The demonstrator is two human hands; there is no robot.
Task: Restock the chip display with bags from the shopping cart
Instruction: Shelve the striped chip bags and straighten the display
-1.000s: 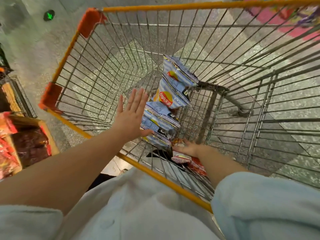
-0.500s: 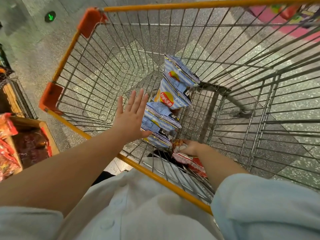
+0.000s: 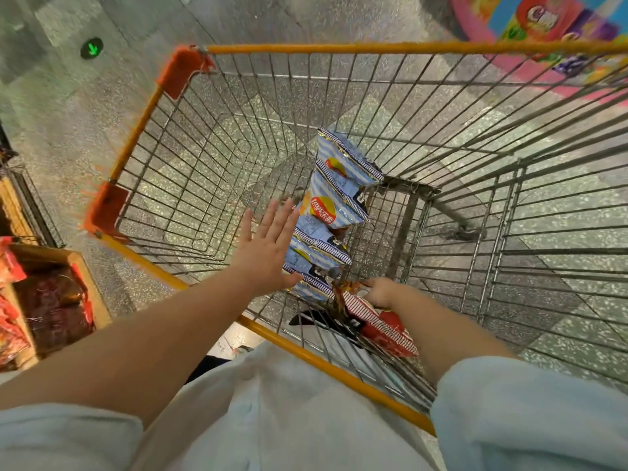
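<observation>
Down in the wire shopping cart (image 3: 190,154), the right hand (image 3: 380,292) reaches to the near corner of the basket and grips the top edge of a red striped chip bag (image 3: 380,329); its fingers are mostly hidden behind the bag, so I can only judge that they curl around or pinch the crimped seam, a sensible place to hold since the puffed body would crush. The left hand (image 3: 268,253) hovers above the basket with fingers (image 3: 277,217) straight and spread, holding nothing, likely poised to steady or take the next bag. Just beside its thumb lies a row of blue striped chip bags (image 3: 334,205), overlapping one another along the cart floor toward the far end, all yet to be moved. At the left edge, well apart from the cart, stands a cardboard display box (image 3: 83,270) holding red packets (image 3: 12,266), which looks like the place the bags are meant to go.
</observation>
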